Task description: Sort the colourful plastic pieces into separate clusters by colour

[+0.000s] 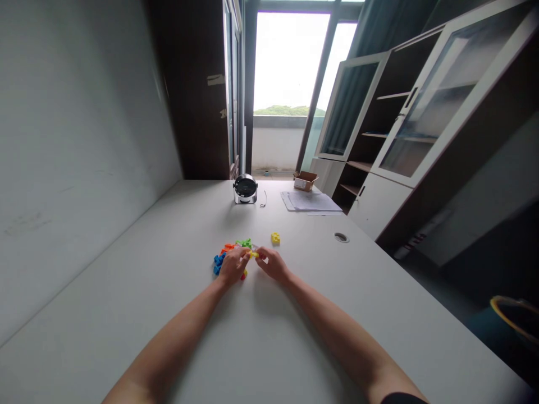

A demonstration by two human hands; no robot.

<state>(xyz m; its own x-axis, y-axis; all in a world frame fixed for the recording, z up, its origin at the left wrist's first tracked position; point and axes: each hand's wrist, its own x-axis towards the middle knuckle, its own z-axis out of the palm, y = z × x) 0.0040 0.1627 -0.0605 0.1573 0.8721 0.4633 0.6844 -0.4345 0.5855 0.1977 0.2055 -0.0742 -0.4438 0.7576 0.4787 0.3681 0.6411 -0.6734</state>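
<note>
My left hand (234, 265) and my right hand (272, 264) meet over the white table, fingers pinched toward each other. Between the fingertips is a small yellow plastic piece (254, 255), which both hands grip. A bit of red shows by the right fingers, too small to make out. Around my left hand lie blue pieces (218, 262), orange pieces (228, 248) and green pieces (245, 243), partly hidden by the hand. A red and yellow piece (243, 275) is just below the left wrist side. Beyond my right hand sits a separate yellow piece (275, 238).
On the white table (189, 224), a small round fan-like device (245, 188) stands at the far side. Papers (314, 201) and an open cardboard box (305, 180) lie at the back right, near a cable hole (341, 237). A wall (84, 140) borders the left.
</note>
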